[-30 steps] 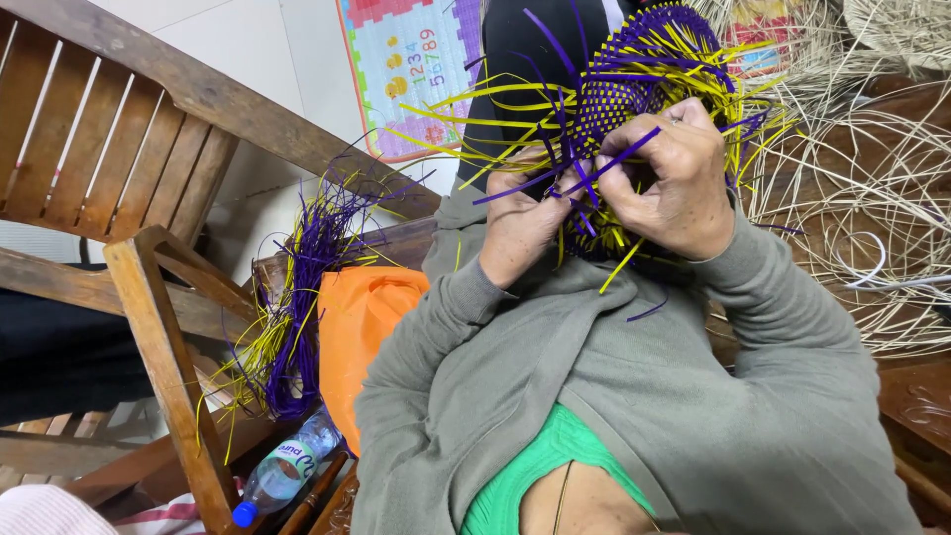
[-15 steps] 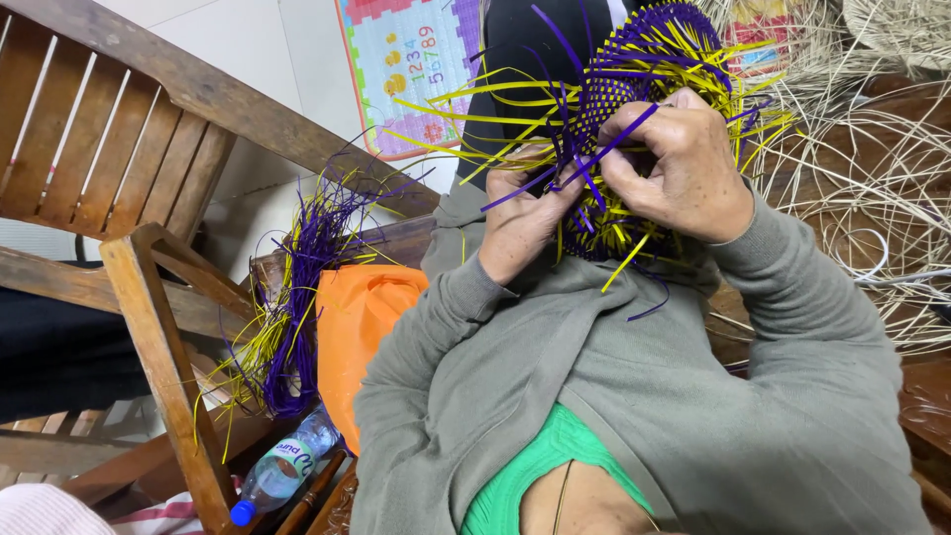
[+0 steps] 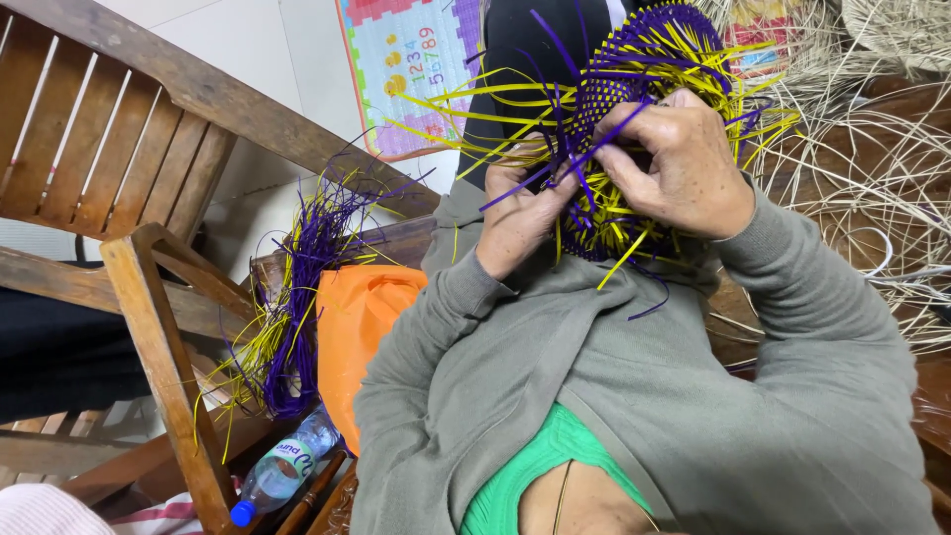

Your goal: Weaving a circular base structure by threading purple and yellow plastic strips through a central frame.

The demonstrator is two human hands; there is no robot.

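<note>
Up close to the camera, a half-woven purple and yellow basket [image 3: 634,129] is held between both hands, in front of the person's grey-sleeved chest. Left hand [image 3: 520,213] sits at the near left edge of the weave, fingers [image 3: 555,188] curled shut around a purple strip [image 3: 555,163] that runs up and to the right. Right hand [image 3: 684,159] covers the weave from the right, fingers [image 3: 629,124] bent and pinched closed on the same strip and the strands beside it. Loose yellow strips [image 3: 466,109] fan out to the left of the basket.

To the left, a bundle of purple and yellow strips [image 3: 297,307] hangs beside an orange plastic bag [image 3: 362,327]. A plastic water bottle [image 3: 282,466] lies below them, next to a wooden chair [image 3: 149,287]. Pale natural cane [image 3: 872,168] sprawls at right.
</note>
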